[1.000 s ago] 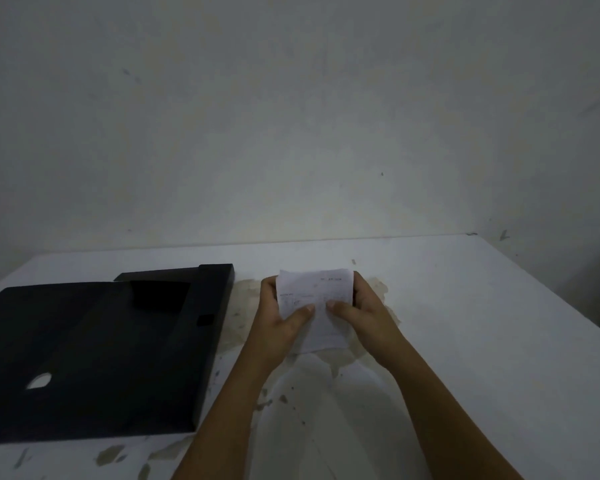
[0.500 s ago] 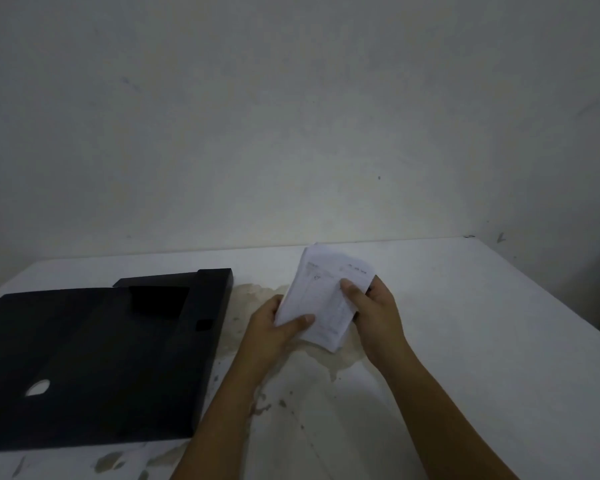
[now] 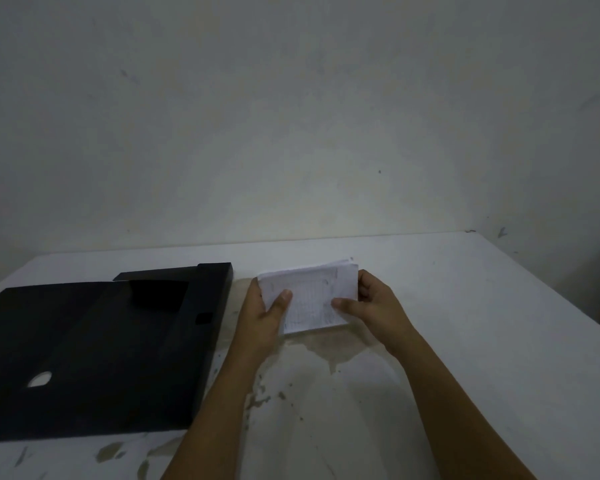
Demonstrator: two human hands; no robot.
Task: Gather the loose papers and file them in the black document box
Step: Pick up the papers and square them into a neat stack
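Note:
A small stack of white papers (image 3: pixel 310 296) with faint printed lines is held just above the white table, near its middle. My left hand (image 3: pixel 265 315) grips the stack's left edge, thumb on top. My right hand (image 3: pixel 373 301) grips the right edge, thumb pressed on the lower right part. The black document box (image 3: pixel 94 355) lies flat and open on the table to the left of my hands, with a small white oval hole in its flap.
The white table (image 3: pixel 482 341) has brownish stains and chipped patches under and in front of my hands. A pale wall stands close behind the table's far edge. The table's right edge runs diagonally at the far right.
The papers were held tilted up half a second ago; now they lie wider and flatter between both hands, with a different face showing. The box has not moved.

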